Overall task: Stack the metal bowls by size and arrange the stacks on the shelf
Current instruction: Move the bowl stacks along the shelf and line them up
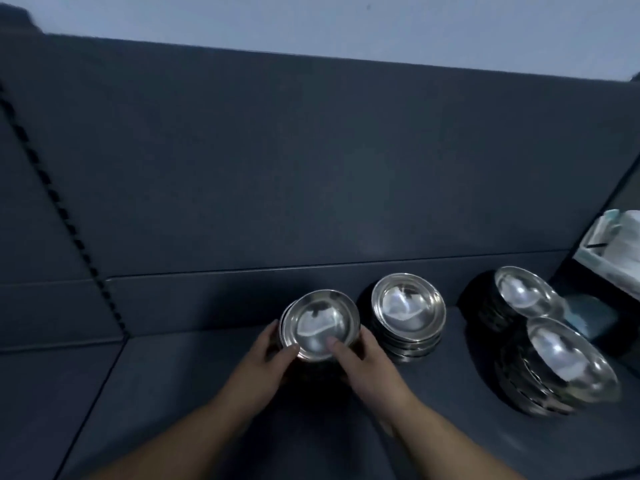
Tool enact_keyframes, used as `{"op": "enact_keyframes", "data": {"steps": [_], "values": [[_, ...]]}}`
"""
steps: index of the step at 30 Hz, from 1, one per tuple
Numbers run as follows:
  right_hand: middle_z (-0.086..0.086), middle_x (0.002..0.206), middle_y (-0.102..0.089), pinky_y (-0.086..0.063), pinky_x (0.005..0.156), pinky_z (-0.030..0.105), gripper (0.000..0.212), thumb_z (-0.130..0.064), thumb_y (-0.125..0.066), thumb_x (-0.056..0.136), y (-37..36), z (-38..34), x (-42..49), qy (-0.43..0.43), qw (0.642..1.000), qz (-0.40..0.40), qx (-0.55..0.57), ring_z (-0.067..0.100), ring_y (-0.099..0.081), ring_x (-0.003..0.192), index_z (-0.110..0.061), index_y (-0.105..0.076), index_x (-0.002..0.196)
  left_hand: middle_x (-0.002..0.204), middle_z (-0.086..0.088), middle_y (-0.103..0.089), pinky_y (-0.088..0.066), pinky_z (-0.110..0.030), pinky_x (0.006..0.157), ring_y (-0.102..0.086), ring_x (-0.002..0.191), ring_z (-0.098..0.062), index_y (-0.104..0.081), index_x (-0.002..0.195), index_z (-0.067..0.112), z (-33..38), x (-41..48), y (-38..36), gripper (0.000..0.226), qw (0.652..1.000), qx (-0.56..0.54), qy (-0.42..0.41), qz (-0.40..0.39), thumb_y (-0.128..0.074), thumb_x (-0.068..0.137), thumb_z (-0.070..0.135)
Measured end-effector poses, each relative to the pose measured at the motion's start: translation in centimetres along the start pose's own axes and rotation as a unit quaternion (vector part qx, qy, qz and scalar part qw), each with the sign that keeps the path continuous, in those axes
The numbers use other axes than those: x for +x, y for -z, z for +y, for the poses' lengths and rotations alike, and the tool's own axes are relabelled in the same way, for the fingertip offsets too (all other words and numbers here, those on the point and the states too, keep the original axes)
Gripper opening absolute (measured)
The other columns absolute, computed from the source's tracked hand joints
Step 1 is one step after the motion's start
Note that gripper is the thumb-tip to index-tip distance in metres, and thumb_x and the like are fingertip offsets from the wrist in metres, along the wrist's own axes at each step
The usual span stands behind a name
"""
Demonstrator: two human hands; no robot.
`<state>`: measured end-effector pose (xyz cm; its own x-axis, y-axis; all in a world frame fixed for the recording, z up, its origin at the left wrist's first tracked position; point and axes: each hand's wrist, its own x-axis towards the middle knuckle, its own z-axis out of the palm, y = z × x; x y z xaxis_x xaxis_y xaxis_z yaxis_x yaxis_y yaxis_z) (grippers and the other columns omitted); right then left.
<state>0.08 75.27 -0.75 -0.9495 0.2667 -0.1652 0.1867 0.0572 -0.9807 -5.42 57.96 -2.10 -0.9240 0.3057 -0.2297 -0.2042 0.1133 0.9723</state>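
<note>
Steadying leftmost bowl stack (pixel 320 325) on shelf (pixel 194 393) | left grip (pixel 266 362) and right grip (pixel 363 362) curl round its sides, thumbs on rim | likely to keep bowls nested

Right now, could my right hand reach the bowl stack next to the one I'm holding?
Probably yes, once it lets go: the right hand grips the held stack, and the neighbouring stack stands beside it, nothing between.

My left hand (pixel 266 358) and right hand (pixel 367 358) cover the lower bowls of the stack (pixel 320 323) I grip, so I cannot count them. Both my forearms run off the bottom edge. Far right of my grip, pale blurred things (pixel 613 237) are cut off by the edge.
</note>
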Motion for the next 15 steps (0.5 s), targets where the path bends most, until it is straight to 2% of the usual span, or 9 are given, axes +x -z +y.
{"op": "enact_keyframes", "data": {"steps": [2,5,7,9,11,12,15], "values": [[-0.013,0.11,-0.072,-0.05,0.102,0.039,0.041,-0.044,-0.075,0.078,0.1,0.3,1.3,0.002,1.0,-0.017,0.004,0.006,-0.067,0.106,-0.038,-0.059,0.114,0.121,0.019,-0.064,-0.049,-0.039,0.101,-0.062,0.112,-0.005,-0.042,0.138,0.04,-0.1,0.4,-0.3,0.083,1.0,-0.002,-0.003,0.031,-0.069,0.061,0.056],[-0.016,0.117,-0.069,-0.05,0.103,0.038,0.073,-0.062,-0.077,0.061,0.1,1.0,2.2,-0.006,0.999,-0.037,0.004,0.005,-0.064,0.111,-0.041,-0.053,0.127,0.12,0.019,-0.065,-0.047,-0.04,0.104,-0.061,0.112,-0.004,-0.044,0.139,0.036,-0.2,0.7,-0.7,0.071,0.997,0.008,-0.005,0.078,-0.068,0.073,0.048],[-0.016,0.121,-0.066,-0.048,0.103,0.031,0.078,-0.057,-0.08,0.064,0.1,1.4,2.0,-0.007,0.999,-0.041,-0.013,0.003,-0.061,0.113,-0.037,-0.05,0.133,0.121,0.016,-0.065,-0.045,-0.039,0.106,-0.06,0.113,-0.004,-0.047,0.137,0.031,-0.2,0.5,-0.9,0.054,0.996,0.01,-0.008,0.092,-0.065,0.087,0.036],[-0.015,0.124,-0.064,-0.046,0.102,0.026,0.087,-0.052,-0.084,0.061,0.1,1.8,1.6,-0.003,0.999,-0.037,-0.025,0.002,-0.059,0.114,-0.031,-0.047,0.137,0.122,0.015,-0.064,-0.044,-0.039,0.107,-0.06,0.114,-0.004,-0.05,0.134,0.031,-0.2,0.1,-0.9,0.048,0.995,0.032,-0.011,0.096,-0.063,0.088,0.038],[-0.015,0.122,-0.065,-0.046,0.099,0.024,0.1,-0.056,-0.085,0.051,0.1,2.3,1.0,-0.007,0.999,-0.033,-0.037,0.0,-0.06,0.112,-0.026,-0.046,0.138,0.128,0.013,-0.061,-0.043,-0.04,0.108,-0.057,0.118,-0.006,-0.05,0.134,0.033,-0.2,-0.6,-0.7,0.059,0.993,0.063,-0.02,0.103,-0.065,0.08,0.052],[-0.014,0.12,-0.066,-0.046,0.097,0.023,0.099,-0.056,-0.086,0.049,0.0,2.6,0.6,-0.015,0.998,-0.03,-0.049,-0.001,-0.061,0.109,-0.025,-0.047,0.135,0.134,0.011,-0.057,-0.04,-0.039,0.11,-0.053,0.123,-0.007,-0.047,0.137,0.032,-0.5,-1.1,-0.4,0.067,0.991,0.082,-0.017,0.107,-0.064,0.077,0.057],[-0.007,0.118,-0.068,-0.049,0.097,0.029,0.093,-0.045,-0.089,0.054,-0.5,3.7,-0.9,-0.043,0.996,-0.01,-0.084,0.008,-0.064,0.106,-0.021,-0.048,0.133,0.145,0.004,-0.045,-0.032,-0.033,0.115,-0.041,0.135,-0.011,-0.036,0.146,0.025,-1.4,-3.1,0.7,0.068,0.981,0.16,0.006,0.113,-0.063,0.087,0.046]]}}
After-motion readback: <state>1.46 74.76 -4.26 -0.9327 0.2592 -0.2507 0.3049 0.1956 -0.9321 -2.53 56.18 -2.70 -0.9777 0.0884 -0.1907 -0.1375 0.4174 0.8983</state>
